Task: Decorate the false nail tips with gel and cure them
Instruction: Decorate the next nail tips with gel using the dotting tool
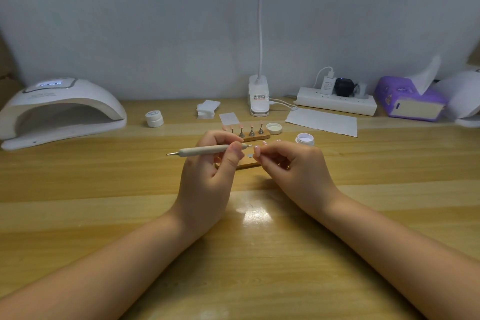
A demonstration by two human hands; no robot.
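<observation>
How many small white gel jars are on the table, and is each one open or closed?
2. A closed jar stands right of the nail lamp. An open jar sits beyond the right hand, its lid lying apart. The hands may hide others.

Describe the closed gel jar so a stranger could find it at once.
Start at the white curing lamp on the table's left. Just right of its opening stands a small white gel jar. Unlike the open jar by the right hand, its lid is on.

The nearer pale wooden nail-tip stand (248,165) sits mostly hidden behind both hands; the white domed lamp (467,101), perhaps a second curing lamp, is cut by the right edge.
</observation>
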